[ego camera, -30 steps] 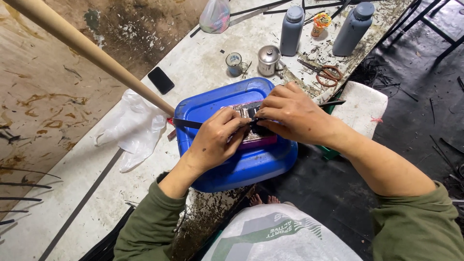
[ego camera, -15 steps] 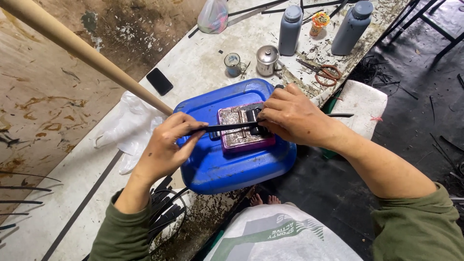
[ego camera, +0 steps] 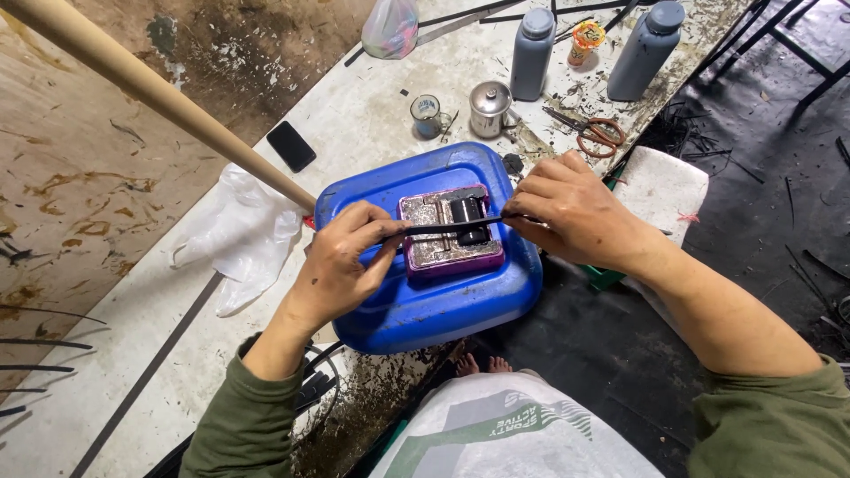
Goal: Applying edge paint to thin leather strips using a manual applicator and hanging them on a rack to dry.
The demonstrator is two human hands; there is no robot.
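While a thin black strip (ego camera: 443,227) is pinched taut between left hand (ego camera: 341,265) and right hand (ego camera: 571,208) over the purple block (ego camera: 450,232) on the blue canister (ego camera: 425,301), a grimy white bench (ego camera: 372,115) is seen at twelve o'clock, a dark littered floor (ego camera: 761,221) at three.

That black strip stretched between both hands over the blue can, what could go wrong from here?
1. The strip is thin and held only at its ends by the left hand and right hand; it might slip from either grip.
2. The blue can overhangs the bench edge; pressing down could tip it.
3. The scissors lie close by the right hand.
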